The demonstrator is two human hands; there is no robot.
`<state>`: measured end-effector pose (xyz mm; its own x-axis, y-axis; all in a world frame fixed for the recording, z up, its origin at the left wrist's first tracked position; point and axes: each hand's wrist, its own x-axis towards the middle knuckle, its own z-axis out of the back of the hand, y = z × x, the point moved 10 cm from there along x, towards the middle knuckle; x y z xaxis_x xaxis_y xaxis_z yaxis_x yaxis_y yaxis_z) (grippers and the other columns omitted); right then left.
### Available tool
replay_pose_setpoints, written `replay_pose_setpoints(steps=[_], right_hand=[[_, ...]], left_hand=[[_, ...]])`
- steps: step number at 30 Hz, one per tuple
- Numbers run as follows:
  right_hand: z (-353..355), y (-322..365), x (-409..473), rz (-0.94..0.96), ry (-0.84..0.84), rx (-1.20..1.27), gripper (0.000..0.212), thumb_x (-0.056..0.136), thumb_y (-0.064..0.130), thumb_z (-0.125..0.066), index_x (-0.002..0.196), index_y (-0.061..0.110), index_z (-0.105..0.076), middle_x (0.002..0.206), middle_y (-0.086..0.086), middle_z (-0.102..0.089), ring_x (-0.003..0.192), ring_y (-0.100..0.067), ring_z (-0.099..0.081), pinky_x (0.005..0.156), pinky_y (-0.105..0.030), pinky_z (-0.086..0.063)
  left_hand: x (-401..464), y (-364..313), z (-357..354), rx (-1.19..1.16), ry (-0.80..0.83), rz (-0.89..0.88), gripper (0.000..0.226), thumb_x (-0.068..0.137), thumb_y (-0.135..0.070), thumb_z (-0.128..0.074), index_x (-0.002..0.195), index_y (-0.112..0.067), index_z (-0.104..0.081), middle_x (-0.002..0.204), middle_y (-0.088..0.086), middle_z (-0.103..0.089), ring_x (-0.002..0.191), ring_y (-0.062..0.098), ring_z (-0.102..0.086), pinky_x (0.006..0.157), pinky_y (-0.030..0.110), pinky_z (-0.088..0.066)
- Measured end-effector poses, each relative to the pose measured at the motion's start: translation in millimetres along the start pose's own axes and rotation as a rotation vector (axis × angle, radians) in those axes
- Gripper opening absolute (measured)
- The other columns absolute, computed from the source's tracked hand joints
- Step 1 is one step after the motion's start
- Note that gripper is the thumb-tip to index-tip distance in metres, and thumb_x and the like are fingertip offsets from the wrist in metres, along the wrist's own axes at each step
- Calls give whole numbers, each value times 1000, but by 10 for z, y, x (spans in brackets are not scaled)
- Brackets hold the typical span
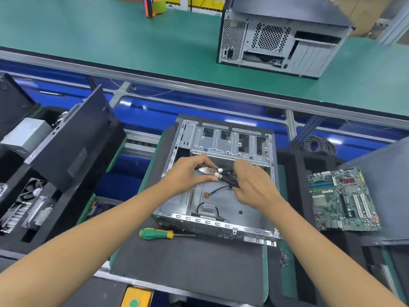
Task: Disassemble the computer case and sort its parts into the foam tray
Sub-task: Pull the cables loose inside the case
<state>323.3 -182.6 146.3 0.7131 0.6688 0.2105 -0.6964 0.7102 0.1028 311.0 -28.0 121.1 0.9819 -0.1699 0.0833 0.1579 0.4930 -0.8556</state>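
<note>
One open computer case (221, 196) lies flat on a dark foam mat (188, 267), and everything here is placed from that case. Its lid is off, so the bare metal floor inside shows, with one thin black wire (221, 189) lying on it.

Two bare hands reach into the case. The left hand (188, 176) has its fingers (204, 161) curled, pinching the white plug ends (208, 170) of a bundle of black cables (229, 179). The right hand (250, 185) has its fingers bent around the black part of the same bundle. The bundle is lifted a little above the case floor, near the back half of the case.

One screwdriver (157, 233) with a green and yellow handle lies on the mat just in front of the case, on the left side. A few small screws (284, 257) lie in a little heap in front of the case, on the right side.

To the right of the case, one green circuit board (343, 200) rests on a grey panel (389, 165). To the left of the case sits one black foam tray (66, 200) with parts in it: one dark side panel (73, 140) leaning up, one silver box (24, 136) and one small fan (33, 189).

Far behind the case, a second computer case (283, 38) stands on the green surface (110, 38). One coil of black cable (316, 146) lies behind and to the right of the open case.
</note>
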Motion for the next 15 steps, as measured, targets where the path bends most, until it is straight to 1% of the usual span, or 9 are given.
replay_pose_setpoints(steps=[3, 5, 6, 7, 8, 9, 10, 12, 15], right_hand=[[-98, -6, -11, 51, 45, 34, 40, 71, 19, -62, 96, 25, -32, 78, 1, -50, 67, -24, -43, 65, -33, -27], [-191, -35, -10, 19, 77, 92, 38, 74, 19, -54, 90, 32, -22, 70, 7, -47, 60, -19, -39, 65, -34, -26], [-250, -65, -18, -13, 107, 169, 35, 77, 16, -50, 88, 33, -22, 69, 8, -52, 57, -17, -40, 64, -34, -28], [-336, -95, -41, -65, 181, 322, 27, 80, 13, -47, 87, 30, -28, 72, 7, -61, 59, -16, -49, 62, -35, -33], [-457, -107, -80, -133, 275, 557, 19, 83, 8, -45, 88, 25, -37, 81, 6, -70, 67, -16, -62, 62, -35, -41], [-556, -87, -125, -205, 354, 810, 18, 84, 3, -41, 90, 19, -47, 89, 1, -75, 75, -17, -71, 61, -32, -48], [-626, -42, -153, -263, 406, 1027, 21, 83, -1, -38, 91, 12, -53, 95, -5, -77, 81, -19, -75, 60, -27, -50], [-711, 27, -185, -347, 470, 1283, 27, 78, -2, -36, 94, 1, -57, 102, -16, -77, 90, -32, -76, 58, -29, -50], [-842, 22, -225, -436, 509, 1512, 49, 70, 0, -38, 112, -11, -60, 117, -28, -71, 107, -43, -70, 75, -42, -62]], left_hand=[[36, 71, -61, -161, -18, 54, 32, 75, -45, -88, 101, -37, -71, 102, -14, -76, 101, 5, -72, 91, 20, -55], [74, 74, -78, -212, -49, 56, 32, 76, -43, -89, 102, -35, -73, 97, -10, -76, 94, 8, -72, 85, 19, -55], [94, 83, -91, -234, -59, 64, 31, 76, -42, -89, 101, -33, -73, 94, -8, -76, 90, 8, -72, 83, 20, -55], [113, 100, -104, -251, -65, 83, 30, 76, -41, -89, 100, -32, -73, 91, -5, -76, 86, 8, -71, 81, 21, -55], [130, 125, -120, -267, -66, 109, 28, 77, -40, -88, 97, -30, -72, 89, -3, -75, 83, 9, -70, 79, 23, -56], [142, 153, -139, -289, -61, 136, 26, 78, -38, -88, 95, -28, -72, 88, 0, -74, 82, 10, -69, 79, 24, -56], [146, 172, -154, -320, -58, 161, 24, 79, -35, -87, 93, -25, -71, 88, 2, -73, 82, 12, -69, 79, 25, -55], [146, 193, -186, -402, -62, 197, 17, 82, -25, -85, 91, -25, -71, 91, 1, -74, 87, 14, -70, 82, 26, -55], [125, 243, -303, -502, -47, 267, 18, 88, -17, -81, 96, -32, -74, 91, -4, -74, 89, 12, -70, 80, 23, -55]])
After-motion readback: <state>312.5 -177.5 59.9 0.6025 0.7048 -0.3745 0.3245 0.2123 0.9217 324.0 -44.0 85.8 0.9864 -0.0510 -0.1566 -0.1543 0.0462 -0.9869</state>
